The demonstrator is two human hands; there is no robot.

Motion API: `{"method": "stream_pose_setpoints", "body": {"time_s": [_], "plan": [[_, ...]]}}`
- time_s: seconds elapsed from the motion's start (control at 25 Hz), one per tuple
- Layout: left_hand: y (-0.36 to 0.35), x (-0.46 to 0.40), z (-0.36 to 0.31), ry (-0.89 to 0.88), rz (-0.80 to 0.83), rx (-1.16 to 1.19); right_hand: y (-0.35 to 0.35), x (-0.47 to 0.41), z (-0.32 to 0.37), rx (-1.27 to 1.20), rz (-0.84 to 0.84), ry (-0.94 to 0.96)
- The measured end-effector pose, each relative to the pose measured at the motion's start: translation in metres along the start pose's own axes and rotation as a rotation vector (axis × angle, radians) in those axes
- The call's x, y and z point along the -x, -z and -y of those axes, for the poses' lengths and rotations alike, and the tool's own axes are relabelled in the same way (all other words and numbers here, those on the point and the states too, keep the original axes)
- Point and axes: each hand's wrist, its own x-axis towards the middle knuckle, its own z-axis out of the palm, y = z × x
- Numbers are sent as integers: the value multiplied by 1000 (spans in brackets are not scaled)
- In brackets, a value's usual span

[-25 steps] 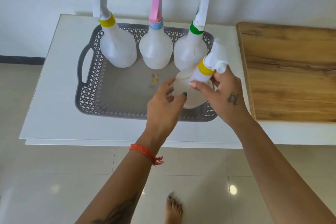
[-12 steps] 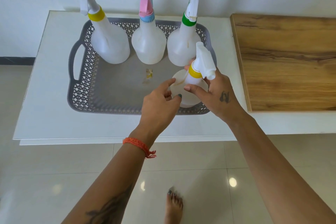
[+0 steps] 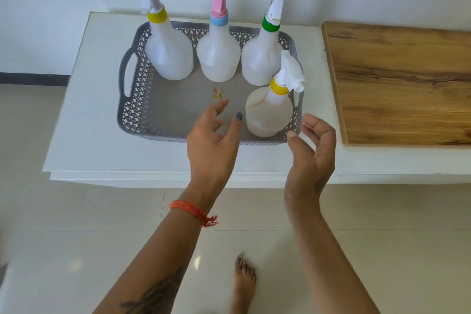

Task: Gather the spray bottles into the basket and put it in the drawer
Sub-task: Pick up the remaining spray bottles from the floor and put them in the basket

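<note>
Grey basket stood on the white surface; three spray bottles lined its 12 o'clock wall, a fourth bottle stood upright at its 4 o'clock corner; left hand and right hand hovered with released grip, touching nothing.

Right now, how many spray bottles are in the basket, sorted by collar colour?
Yellow collar: 2, the back-left bottle and the front-right bottle
Blue collar, pink trigger: 1
Green collar: 1
Total: 4 bottles, all standing in the grey basket
</note>
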Motion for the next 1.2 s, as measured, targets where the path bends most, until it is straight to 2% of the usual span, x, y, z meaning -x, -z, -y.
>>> {"method": "stream_pose_setpoints", "body": {"time_s": [0.12,0.44,0.72,1.2], "plan": [[19,8,4,-14,-46,55,-13,28,8,-36,76,21],[106,17,19,52,-214,280,-88,80,34,-59,501,21],[258,26,77,138,-461,371,-198,202,36,-20,809,22],[558,50,198,231,-700,425,-405,463,19,11,1080,-55]]}}
